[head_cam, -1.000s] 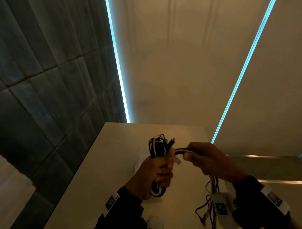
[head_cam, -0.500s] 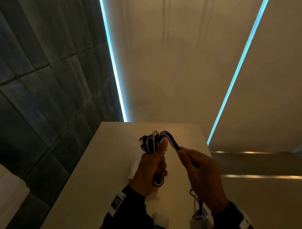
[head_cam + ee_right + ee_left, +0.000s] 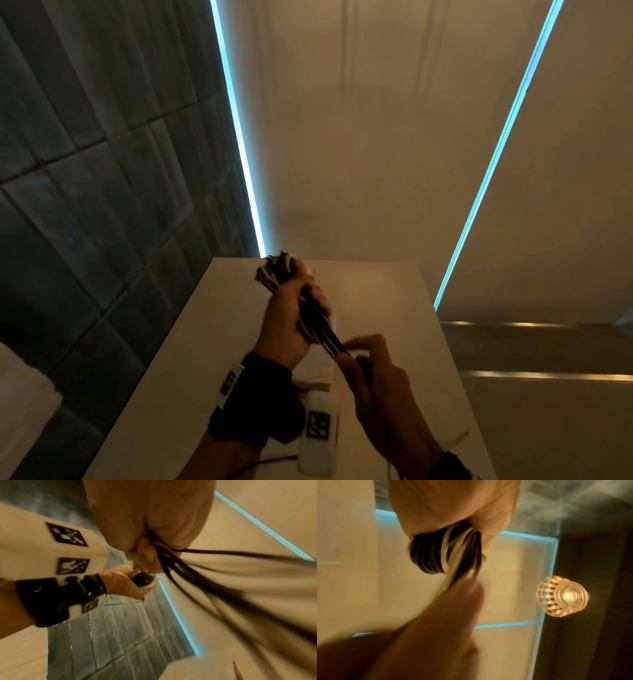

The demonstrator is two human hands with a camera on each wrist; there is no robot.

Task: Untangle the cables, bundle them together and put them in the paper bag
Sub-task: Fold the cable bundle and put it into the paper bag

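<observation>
the black-and-white cable bundle is held up above the table, gripped in the left hand, while the right hand just below it pinches the loose strands trailing from the bundle.

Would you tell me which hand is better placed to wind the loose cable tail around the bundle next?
Right, probably: the right hand already pinches the loose dark strands leading from the black-and-white coiled cable bundle, while the left hand grips that bundle.
</observation>
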